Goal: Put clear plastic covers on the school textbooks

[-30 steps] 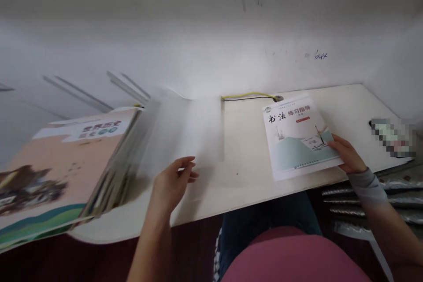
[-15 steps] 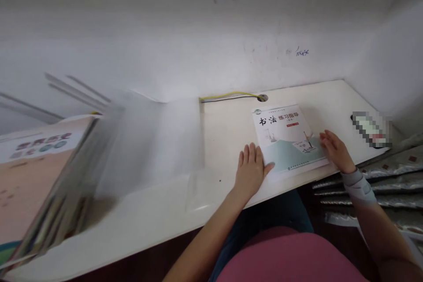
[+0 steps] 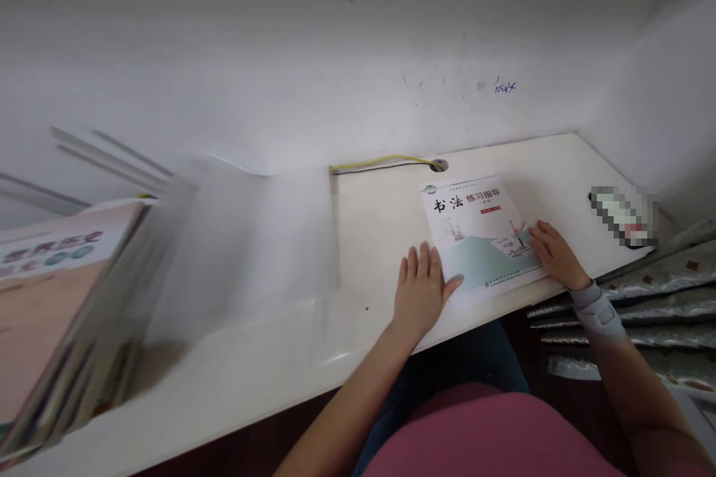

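A thin white and pale-green booklet (image 3: 475, 231) with Chinese lettering lies flat on the white desk (image 3: 385, 216), near its front edge. My left hand (image 3: 421, 285) rests flat on the desk at the booklet's left edge, fingers stretched out, thumb touching the booklet's lower left corner. My right hand (image 3: 553, 255) lies on the booklet's lower right corner with fingers extended. Neither hand grips anything.
A stack of books (image 3: 61, 298) with a peach cover lies at the left end of the desk. A clear plastic sheet (image 3: 251, 238) lies beside it. A yellow cable (image 3: 385, 161) runs along the wall to a desk hole. A blurred-out object (image 3: 623, 215) sits at the far right.
My left hand has left the clear plastic sheet and moved right to the booklet's left edge. My right hand has gone from holding the booklet's corner to lying flat on it.
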Motion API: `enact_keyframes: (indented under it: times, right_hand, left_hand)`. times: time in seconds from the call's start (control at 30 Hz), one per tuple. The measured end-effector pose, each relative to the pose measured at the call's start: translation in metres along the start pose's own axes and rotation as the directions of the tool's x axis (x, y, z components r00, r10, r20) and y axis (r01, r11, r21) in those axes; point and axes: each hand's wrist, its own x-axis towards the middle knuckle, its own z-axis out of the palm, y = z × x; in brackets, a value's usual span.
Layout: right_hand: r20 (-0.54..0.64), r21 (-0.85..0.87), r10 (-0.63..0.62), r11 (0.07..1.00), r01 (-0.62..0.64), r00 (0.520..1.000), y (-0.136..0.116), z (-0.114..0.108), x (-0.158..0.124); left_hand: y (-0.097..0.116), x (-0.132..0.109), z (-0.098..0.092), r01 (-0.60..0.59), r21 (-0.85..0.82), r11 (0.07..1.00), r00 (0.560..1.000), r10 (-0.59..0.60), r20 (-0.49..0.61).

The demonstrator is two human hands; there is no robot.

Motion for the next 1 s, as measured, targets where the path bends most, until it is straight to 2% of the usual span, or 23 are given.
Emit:
enact_keyframes:
  times: [0.33, 0.47, 0.6, 0.77, 0.83, 0.9, 0.97, 1.0]
  right_hand:
    - [0.018, 0.138, 0.054, 0.989, -0.056, 0.998, -0.01, -0.006, 0.004]
    - [-0.002, 0.084, 0.064, 0.994, -0.064, 0.998, -0.014, -0.007, 0.006]
    - [0.045, 0.006, 0.019, 1.0, -0.02, 0.999, -0.015, -0.006, 0.009]
    - [0.031, 0.091, 0.022, 0.996, -0.025, 0.999, -0.023, -0.013, 0.011]
    - [0.014, 0.174, 0.026, 0.984, -0.028, 1.0, -0.031, -0.019, 0.009]
    - [0.032, 0.282, -0.002, 0.959, -0.008, 0.999, -0.044, -0.027, 0.006]
    - [0.086, 0.38, -0.07, 0.924, 0.032, 0.994, -0.061, -0.032, 0.002]
    - [0.118, 0.414, -0.118, 0.909, 0.059, 0.986, -0.071, -0.032, 0.0]
  left_hand:
    - [0.0, 0.001, -0.007, 0.007, -0.054, 0.999, 0.999, -0.004, 0.041]
    - [0.002, 0.001, -0.009, -0.004, -0.045, 0.999, 0.999, 0.006, 0.044]
    - [0.008, 0.001, -0.008, 0.021, -0.019, 1.0, 0.999, -0.02, 0.038]
    - [0.008, 0.001, -0.008, 0.01, -0.004, 1.0, 0.999, -0.01, 0.046]
    - [0.007, 0.002, -0.013, 0.002, -0.064, 0.998, 0.999, 0.0, 0.038]
    - [0.009, 0.006, -0.024, -0.028, -0.209, 0.977, 1.0, 0.028, -0.003]
    - [0.015, 0.013, -0.038, -0.057, -0.472, 0.88, 0.998, 0.05, -0.027]
    - [0.019, 0.018, -0.045, -0.044, -0.625, 0.779, 0.998, 0.055, -0.001]
